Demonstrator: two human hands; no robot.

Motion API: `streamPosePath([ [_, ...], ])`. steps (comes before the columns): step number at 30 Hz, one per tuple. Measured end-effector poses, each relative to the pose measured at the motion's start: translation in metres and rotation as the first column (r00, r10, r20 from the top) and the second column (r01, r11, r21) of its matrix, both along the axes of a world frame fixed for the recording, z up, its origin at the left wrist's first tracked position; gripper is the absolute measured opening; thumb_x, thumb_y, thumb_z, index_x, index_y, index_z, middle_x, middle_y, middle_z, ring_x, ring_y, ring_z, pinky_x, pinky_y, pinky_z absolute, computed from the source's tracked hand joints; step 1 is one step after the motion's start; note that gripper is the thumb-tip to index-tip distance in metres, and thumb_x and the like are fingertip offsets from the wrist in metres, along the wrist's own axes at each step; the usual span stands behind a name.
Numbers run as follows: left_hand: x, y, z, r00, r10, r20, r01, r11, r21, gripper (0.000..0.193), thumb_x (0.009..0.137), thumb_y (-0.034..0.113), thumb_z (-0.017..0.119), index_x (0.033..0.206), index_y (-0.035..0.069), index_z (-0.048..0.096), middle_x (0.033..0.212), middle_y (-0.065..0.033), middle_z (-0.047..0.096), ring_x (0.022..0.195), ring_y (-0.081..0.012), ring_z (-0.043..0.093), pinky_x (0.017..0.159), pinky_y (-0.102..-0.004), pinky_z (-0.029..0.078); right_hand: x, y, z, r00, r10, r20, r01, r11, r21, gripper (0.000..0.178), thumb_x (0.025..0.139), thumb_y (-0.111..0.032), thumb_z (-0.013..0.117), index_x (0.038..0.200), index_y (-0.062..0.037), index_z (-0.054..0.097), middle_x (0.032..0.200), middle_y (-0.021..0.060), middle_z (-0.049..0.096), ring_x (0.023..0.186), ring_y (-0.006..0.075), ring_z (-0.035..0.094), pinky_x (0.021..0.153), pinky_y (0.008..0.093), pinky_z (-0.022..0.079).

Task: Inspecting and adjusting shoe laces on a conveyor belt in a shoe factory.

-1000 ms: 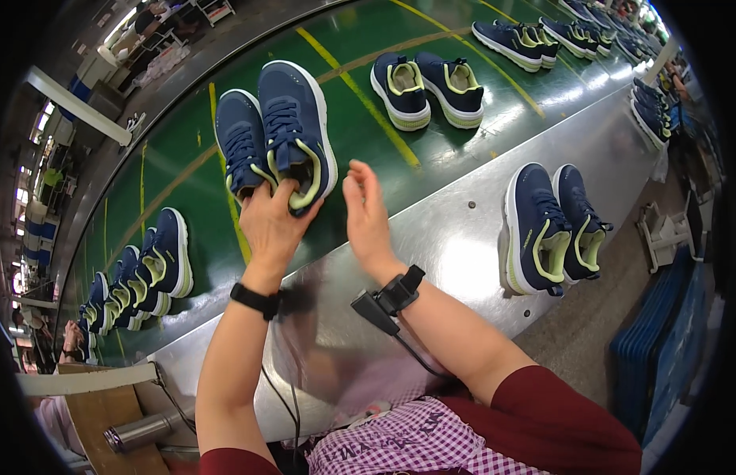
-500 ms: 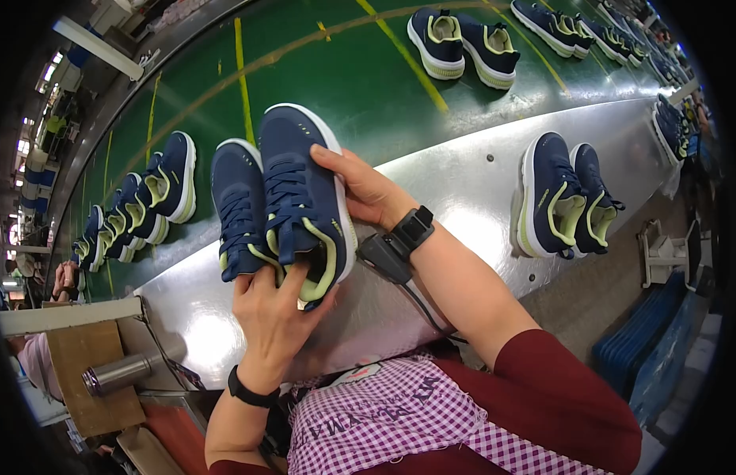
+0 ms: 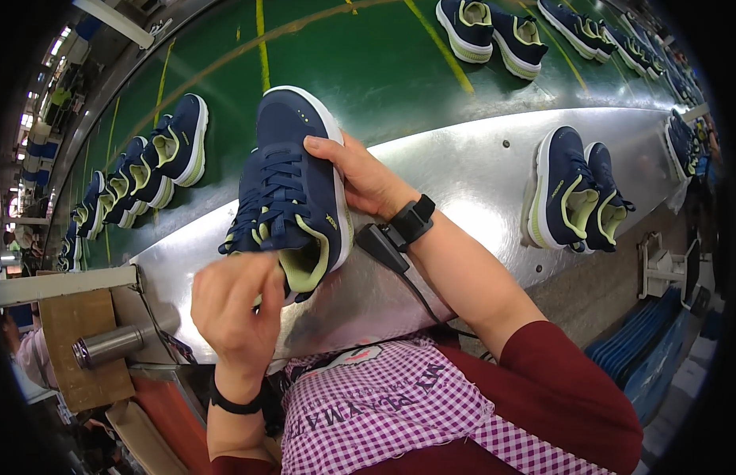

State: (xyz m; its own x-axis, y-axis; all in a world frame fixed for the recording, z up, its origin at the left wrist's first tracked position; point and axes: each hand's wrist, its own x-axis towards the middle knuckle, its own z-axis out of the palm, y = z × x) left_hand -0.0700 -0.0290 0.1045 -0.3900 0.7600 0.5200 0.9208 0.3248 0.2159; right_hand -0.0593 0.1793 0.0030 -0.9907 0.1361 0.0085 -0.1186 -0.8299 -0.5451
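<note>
Sneakers (image 3: 292, 190), navy pair, centre frame: right hand (image 3: 364, 178) clasps side, left hand (image 3: 233, 305) grips heels; pair may splay, slip.

I see bare steel ledge (image 3: 479, 170) between my held pair of navy lace-up sneakers (image 3: 292, 190) and the parked navy-and-lime sneaker pair (image 3: 575, 194); hand fits.

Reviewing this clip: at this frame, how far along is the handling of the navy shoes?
Done: the pair of navy shoes is off the green belt and held over the steel ledge. In hand: the right hand grips the upper shoe's side while the left hand holds the heel end. Left: another pair waits on the ledge, and more pairs sit on the belt.
</note>
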Motion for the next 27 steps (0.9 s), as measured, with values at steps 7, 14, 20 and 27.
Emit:
streamPosePath([
  [7,-0.017,0.032,0.016,0.987,-0.047,0.152,0.016,0.981,0.195,0.024,0.072,-0.009,0.069,0.093,0.002,0.070,0.084,-0.0094,0.068,0.076,-0.0223,0.064,0.070,-0.0304,0.050,0.000,-0.003,0.004,1.000,0.000,0.021,0.000,1.000,0.016,0.055,0.089,-0.025,0.067,0.131,0.0005,0.044,0.118,0.0112,0.058,0.103,0.0180,0.061,0.090,0.0325,0.054],
  [14,-0.016,0.030,0.004,0.992,-0.064,0.108,0.062,0.998,0.019,0.021,0.074,-0.006,0.072,0.093,0.002,0.069,0.090,-0.0109,0.070,0.084,-0.0252,0.068,0.075,-0.0329,0.053,-0.002,-0.003,0.005,0.999,-0.017,0.030,0.017,1.000,0.013,0.053,0.090,-0.025,0.066,0.130,0.0017,0.045,0.117,0.0110,0.059,0.101,0.0178,0.062,0.088,0.0325,0.055],
  [20,-0.007,0.017,-0.015,0.997,0.009,0.070,-0.018,0.991,0.129,0.024,0.076,-0.006,0.072,0.098,0.002,0.068,0.098,-0.0122,0.071,0.091,-0.0239,0.069,0.084,-0.0323,0.053,-0.003,-0.007,0.004,1.000,-0.016,0.018,0.016,1.000,-0.006,0.047,0.091,-0.024,0.065,0.128,0.0006,0.048,0.114,0.0096,0.061,0.099,0.0165,0.063,0.087,0.0313,0.055],
  [27,-0.009,0.011,-0.011,0.926,0.090,0.367,-0.150,0.979,0.139,0.030,0.069,-0.002,0.077,0.097,0.004,0.069,0.102,-0.0087,0.063,0.091,-0.0238,0.063,0.075,-0.0322,0.053,-0.002,-0.010,0.007,1.000,-0.012,-0.002,0.012,1.000,0.028,0.049,0.090,-0.027,0.066,0.127,0.0007,0.049,0.115,0.0096,0.061,0.098,0.0163,0.063,0.086,0.0313,0.055],
])
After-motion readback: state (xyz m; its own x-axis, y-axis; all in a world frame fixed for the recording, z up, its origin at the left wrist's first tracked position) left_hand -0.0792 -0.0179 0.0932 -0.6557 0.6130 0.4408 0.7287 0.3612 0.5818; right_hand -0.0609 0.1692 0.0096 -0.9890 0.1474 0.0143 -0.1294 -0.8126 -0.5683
